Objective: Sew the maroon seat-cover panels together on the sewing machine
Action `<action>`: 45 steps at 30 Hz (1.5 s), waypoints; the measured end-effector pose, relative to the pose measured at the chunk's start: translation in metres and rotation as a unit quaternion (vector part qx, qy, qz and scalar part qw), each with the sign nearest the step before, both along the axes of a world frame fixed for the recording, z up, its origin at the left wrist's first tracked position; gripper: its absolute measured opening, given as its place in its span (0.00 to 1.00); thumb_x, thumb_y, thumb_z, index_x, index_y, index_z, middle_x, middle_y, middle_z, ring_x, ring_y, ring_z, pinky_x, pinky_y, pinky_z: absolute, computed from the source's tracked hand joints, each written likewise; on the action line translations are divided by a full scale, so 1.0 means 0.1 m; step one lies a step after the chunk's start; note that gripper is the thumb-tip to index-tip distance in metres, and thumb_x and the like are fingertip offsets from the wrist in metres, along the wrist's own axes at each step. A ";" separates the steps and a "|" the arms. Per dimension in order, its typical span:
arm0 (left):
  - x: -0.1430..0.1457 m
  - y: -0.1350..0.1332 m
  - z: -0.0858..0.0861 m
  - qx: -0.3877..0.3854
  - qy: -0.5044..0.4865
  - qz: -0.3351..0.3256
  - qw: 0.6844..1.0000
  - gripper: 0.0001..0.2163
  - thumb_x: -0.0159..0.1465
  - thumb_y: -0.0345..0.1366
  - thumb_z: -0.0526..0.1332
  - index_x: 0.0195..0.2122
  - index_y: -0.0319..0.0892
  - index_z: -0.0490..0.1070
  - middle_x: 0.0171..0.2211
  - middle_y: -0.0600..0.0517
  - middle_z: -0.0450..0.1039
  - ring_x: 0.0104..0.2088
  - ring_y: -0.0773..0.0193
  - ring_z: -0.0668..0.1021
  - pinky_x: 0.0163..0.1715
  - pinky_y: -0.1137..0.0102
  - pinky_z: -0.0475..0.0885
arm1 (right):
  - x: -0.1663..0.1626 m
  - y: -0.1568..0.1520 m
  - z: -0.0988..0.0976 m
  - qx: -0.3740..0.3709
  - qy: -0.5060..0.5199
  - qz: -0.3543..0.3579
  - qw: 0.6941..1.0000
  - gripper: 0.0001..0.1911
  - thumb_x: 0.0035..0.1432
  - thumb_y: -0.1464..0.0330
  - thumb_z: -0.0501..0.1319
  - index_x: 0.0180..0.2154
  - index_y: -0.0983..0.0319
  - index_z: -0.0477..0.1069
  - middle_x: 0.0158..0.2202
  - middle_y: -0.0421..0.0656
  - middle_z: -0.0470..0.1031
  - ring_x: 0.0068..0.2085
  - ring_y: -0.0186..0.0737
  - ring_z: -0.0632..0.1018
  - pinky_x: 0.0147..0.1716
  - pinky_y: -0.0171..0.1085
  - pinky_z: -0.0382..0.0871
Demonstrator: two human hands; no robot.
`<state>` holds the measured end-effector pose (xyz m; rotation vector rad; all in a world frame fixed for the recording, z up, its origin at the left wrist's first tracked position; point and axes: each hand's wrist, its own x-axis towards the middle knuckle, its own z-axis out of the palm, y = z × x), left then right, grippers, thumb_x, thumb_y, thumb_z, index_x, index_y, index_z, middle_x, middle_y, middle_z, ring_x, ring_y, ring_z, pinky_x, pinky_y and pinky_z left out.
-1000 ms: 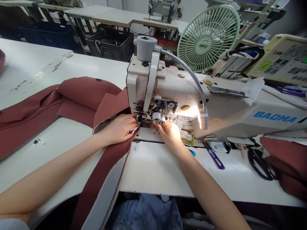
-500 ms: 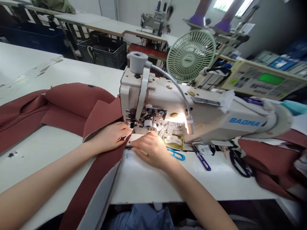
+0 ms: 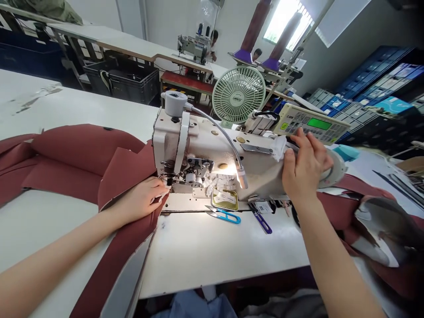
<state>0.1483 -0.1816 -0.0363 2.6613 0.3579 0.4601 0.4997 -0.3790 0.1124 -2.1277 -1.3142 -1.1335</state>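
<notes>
My left hand (image 3: 142, 201) presses the edge of a red-brown fabric piece (image 3: 114, 254) with bent fingers, close beside the needle area of a white sewing machine (image 3: 172, 145). The fabric has a pale grey underside and spreads across the table to the left. Over the right part of the machine's arm is my right hand (image 3: 304, 165), raised with fingers apart, in front of a control panel (image 3: 319, 123) with a green screen. I see nothing in its grasp, though its palm side is hidden. Blue thread snips (image 3: 228, 216) and purple thread snips (image 3: 261, 219) lie in front of the machine.
A small gold-rimmed tray (image 3: 225, 199) sits by the machine bed among white scraps. Behind the machine stand a green fan (image 3: 238, 95) and thread cones (image 3: 255, 26). More red-brown fabric (image 3: 338, 207) lies at right. Dark crates (image 3: 132, 86) and two people are farther back.
My right hand has left the needle area and moved right and up to the machine's arm, uncovering the blue snips. My left hand stays on the fabric. The view has shifted.
</notes>
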 end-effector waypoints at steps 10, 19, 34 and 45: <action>0.01 -0.01 0.02 0.002 0.008 0.002 1.000 0.12 0.66 0.32 0.52 0.44 0.44 0.74 0.43 0.48 0.74 0.46 0.59 0.73 0.49 0.65 0.71 | -0.04 0.12 0.08 0.039 -0.042 0.038 0.998 0.21 0.67 0.61 0.46 0.50 0.62 0.71 0.57 0.50 0.73 0.59 0.46 0.69 0.56 0.45 0.51; 0.01 0.00 0.00 -0.013 0.019 0.004 1.000 0.12 0.65 0.32 0.52 0.46 0.42 0.73 0.44 0.47 0.73 0.48 0.58 0.73 0.50 0.64 0.70 | 0.00 0.16 -0.03 0.096 -0.055 0.054 0.992 0.22 0.68 0.61 0.44 0.53 0.61 0.71 0.57 0.46 0.73 0.58 0.45 0.70 0.56 0.45 0.54; 0.03 0.04 -0.07 0.012 0.012 -0.003 1.000 0.12 0.65 0.31 0.53 0.45 0.44 0.73 0.45 0.48 0.73 0.48 0.57 0.73 0.50 0.63 0.70 | 0.01 0.13 0.00 0.057 -0.049 0.056 0.996 0.20 0.67 0.64 0.46 0.53 0.61 0.69 0.59 0.47 0.71 0.60 0.45 0.67 0.55 0.46 0.51; -0.56 -0.30 0.07 -0.033 0.001 -0.014 0.999 0.12 0.64 0.27 0.54 0.45 0.44 0.74 0.46 0.48 0.73 0.48 0.60 0.74 0.48 0.68 0.71 | 0.01 0.13 -0.01 0.076 -0.017 0.069 0.995 0.21 0.69 0.62 0.48 0.56 0.63 0.68 0.59 0.50 0.70 0.59 0.51 0.68 0.56 0.50 0.53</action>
